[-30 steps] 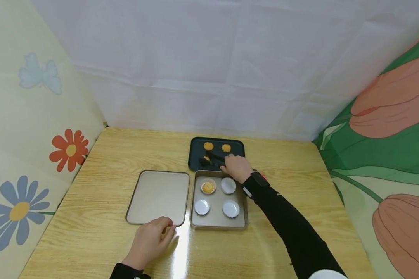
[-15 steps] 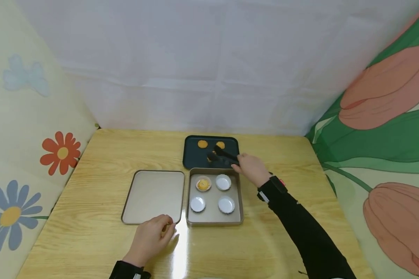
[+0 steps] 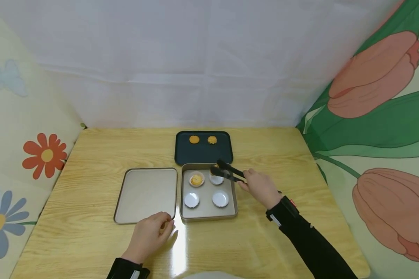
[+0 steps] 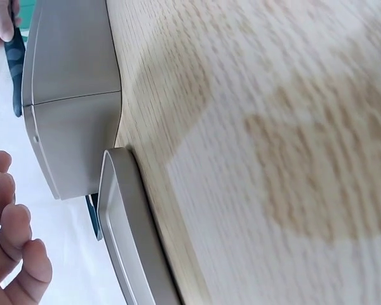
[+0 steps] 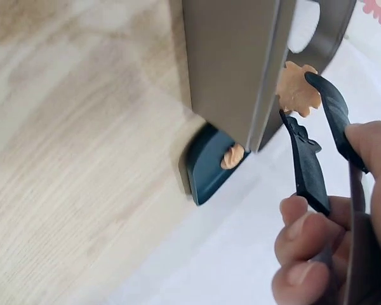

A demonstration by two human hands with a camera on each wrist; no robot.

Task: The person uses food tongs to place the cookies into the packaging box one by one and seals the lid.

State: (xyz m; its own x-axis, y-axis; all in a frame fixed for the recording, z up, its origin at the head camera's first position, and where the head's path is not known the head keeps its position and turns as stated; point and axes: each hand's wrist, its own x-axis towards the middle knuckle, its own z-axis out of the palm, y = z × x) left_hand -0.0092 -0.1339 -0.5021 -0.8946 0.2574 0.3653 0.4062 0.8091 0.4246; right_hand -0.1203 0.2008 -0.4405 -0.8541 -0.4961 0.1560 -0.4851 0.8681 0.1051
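Note:
My right hand [image 3: 262, 188] grips black tongs [image 3: 232, 170] over the back right of a square baking tin [image 3: 208, 212]. Between the tong tips is a scalloped orange-brown cookie [image 5: 298, 89], clearest in the right wrist view, above a white fluted cup [image 3: 216, 179]. Another cookie [image 3: 196, 180] lies in the back left cup. The front left cup [image 3: 191, 200] and front right cup [image 3: 220, 198] hold nothing. My left hand [image 3: 148, 236] stays by the front right corner of a flat metal lid [image 3: 146, 193], fingers loosely curled with nothing in them.
Behind the tin lies a dark blue-green tray [image 3: 202, 155] bearing a round cookie [image 3: 194, 139] and a scalloped cookie [image 3: 212, 140]. The lid sits just left of the tin on the wooden table [image 3: 286, 232]. A white cloth [image 3: 181, 77] hangs behind.
The tongs in my right hand have come from the dark tray toward me, over the tin, carrying a cookie. The left hand has kept its place by the lid.

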